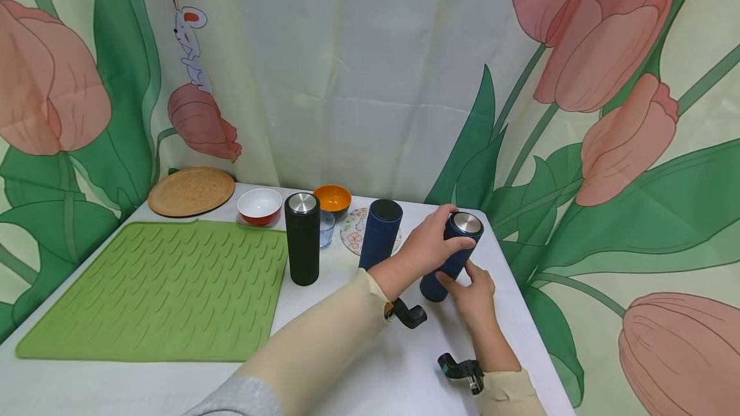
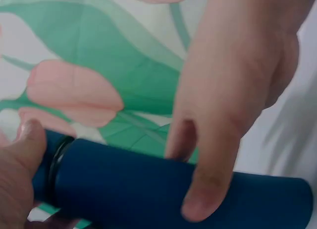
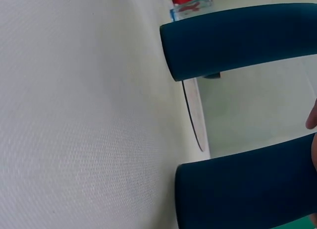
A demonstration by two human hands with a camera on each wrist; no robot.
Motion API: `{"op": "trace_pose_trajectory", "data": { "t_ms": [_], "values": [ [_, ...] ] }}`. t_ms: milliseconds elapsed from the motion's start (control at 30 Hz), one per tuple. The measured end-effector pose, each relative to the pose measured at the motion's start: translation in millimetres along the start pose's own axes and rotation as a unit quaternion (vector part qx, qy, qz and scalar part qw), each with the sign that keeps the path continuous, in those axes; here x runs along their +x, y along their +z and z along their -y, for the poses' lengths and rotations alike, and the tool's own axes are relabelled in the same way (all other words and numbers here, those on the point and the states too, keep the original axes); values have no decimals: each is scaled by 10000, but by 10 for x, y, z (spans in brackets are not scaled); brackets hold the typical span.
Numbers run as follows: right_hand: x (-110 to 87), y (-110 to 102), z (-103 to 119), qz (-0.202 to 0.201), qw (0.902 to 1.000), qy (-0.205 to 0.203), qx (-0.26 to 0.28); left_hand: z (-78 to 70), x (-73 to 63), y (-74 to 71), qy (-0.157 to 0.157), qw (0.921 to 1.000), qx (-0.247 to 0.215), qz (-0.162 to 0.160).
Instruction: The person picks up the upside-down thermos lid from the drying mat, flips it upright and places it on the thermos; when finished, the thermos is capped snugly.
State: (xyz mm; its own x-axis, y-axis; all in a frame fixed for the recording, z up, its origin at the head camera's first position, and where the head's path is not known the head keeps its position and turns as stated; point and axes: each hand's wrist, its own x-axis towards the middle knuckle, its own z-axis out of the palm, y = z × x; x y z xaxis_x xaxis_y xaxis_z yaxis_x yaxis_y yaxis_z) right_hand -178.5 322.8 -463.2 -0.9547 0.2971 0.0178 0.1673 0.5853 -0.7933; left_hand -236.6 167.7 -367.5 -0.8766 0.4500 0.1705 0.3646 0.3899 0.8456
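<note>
A dark blue thermos bottle (image 1: 454,264) with a silver-topped lid stands tilted at the right side of the table. My left hand (image 1: 428,244) grips it around the lid end, thumb and fingers on opposite sides. Lower on the same bottle, my right hand (image 1: 475,294) holds the body between thumb and fingers. In the left wrist view the lid's dark seam ring (image 2: 59,162) shows beside my left thumb. The base is close to the white cloth in the right wrist view. A second blue thermos (image 1: 380,233) with a dark top stands left of my left hand, partly hidden by my forearm.
A black thermos (image 1: 303,242) stands by a green drying mat (image 1: 156,294). Behind are a round wooden board (image 1: 191,191), a red-and-white bowl (image 1: 259,205), an orange bowl (image 1: 332,198), a clear glass (image 1: 326,230) and a floral plate (image 1: 351,230). A tulip-print curtain (image 1: 358,82) surrounds the table.
</note>
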Motion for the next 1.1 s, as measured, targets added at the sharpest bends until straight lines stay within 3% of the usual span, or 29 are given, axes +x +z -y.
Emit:
{"op": "trace_pose_trajectory", "data": {
  "t_ms": [100,167,333,433,533,833,1100],
  "values": [
    [20,17,-1,-27,10000,3,44,14,14,-100,41,9994,-95,343],
    [32,26,-2,-39,10000,1,44,5,18,-126,-92,9990,-216,388],
    [38,28,9,-23,10000,-71,-5,-71,18,-26,-559,9978,-307,-194],
    [36,13,8,-36,9998,-160,-66,-108,26,59,-486,9976,-24,-490],
    [35,2,11,-32,9997,-206,-108,-111,34,79,-267,9977,289,-560],
    [21,-32,3,97,9999,-40,-78,-101,17,-38,54,9991,405,102],
    [44,3,-13,91,9997,-107,-212,-170,12,76,-622,9965,230,-507]
  ]
}}
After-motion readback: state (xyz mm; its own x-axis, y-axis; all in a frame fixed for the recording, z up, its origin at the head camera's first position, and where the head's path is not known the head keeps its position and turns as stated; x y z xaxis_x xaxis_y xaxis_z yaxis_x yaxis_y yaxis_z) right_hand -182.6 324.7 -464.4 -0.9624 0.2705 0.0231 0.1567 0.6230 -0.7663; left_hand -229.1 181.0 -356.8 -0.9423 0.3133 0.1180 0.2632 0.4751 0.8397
